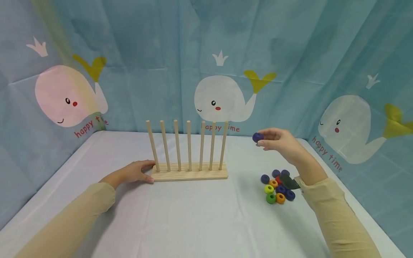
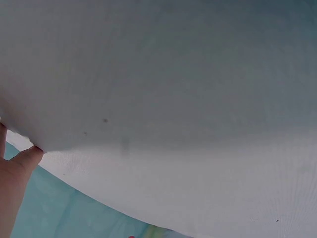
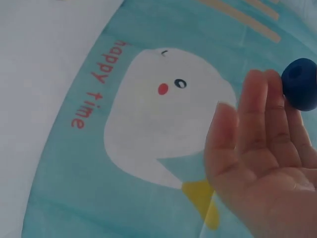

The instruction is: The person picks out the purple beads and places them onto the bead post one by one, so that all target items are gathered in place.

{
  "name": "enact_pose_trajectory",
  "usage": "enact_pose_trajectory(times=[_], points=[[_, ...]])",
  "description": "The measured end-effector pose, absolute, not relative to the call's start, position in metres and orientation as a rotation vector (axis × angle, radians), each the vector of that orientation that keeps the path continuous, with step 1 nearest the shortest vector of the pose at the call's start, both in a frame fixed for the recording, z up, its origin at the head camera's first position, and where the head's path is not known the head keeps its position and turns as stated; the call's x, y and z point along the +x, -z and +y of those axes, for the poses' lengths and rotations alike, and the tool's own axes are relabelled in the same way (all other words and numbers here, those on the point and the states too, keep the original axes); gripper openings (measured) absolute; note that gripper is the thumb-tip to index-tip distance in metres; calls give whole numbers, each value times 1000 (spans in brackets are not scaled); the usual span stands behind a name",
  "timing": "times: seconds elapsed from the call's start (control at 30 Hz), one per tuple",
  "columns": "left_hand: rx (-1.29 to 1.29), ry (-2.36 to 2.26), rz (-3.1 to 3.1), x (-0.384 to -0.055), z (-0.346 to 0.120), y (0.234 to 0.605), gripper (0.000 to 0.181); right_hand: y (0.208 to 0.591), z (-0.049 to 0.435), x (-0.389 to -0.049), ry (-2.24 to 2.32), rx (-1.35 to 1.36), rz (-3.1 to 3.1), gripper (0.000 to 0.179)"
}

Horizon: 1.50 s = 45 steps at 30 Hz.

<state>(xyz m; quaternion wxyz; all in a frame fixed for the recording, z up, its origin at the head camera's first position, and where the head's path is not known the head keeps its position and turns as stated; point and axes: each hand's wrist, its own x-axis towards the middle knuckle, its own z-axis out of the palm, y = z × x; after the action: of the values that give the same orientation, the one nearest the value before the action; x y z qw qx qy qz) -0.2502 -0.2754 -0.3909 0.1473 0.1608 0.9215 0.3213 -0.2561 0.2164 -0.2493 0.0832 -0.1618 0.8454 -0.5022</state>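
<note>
A wooden peg stand (image 1: pixel 190 175) with several upright pegs sits on the white table. My left hand (image 1: pixel 133 172) grips the left end of its base, thumb at the front and fingers at the back. Only part of that hand (image 2: pixel 15 178) shows at the edge of the left wrist view. Up in the air, right of the pegs, my right hand (image 1: pixel 279 141) pinches a dark blue bead (image 1: pixel 257 137) by its fingertips. In the right wrist view, the bead (image 3: pixel 302 84) shows its hole, and its right side is cut off by the frame.
Below the right forearm lies a loose group of beads in blue, orange, yellow, green and red (image 1: pixel 269 189). A dark strap piece (image 1: pixel 289 182) by the right cuff hides some of them. A blue whale-print curtain (image 1: pixel 155 89) hangs around the table (image 1: pixel 193 218).
</note>
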Motion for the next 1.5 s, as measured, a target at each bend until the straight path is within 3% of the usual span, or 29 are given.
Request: enact_pose_trajectory(times=[1.5], points=[[455,-922,2646,-250,-276,388,88,230,165,-272,1640,-439,2531,45]])
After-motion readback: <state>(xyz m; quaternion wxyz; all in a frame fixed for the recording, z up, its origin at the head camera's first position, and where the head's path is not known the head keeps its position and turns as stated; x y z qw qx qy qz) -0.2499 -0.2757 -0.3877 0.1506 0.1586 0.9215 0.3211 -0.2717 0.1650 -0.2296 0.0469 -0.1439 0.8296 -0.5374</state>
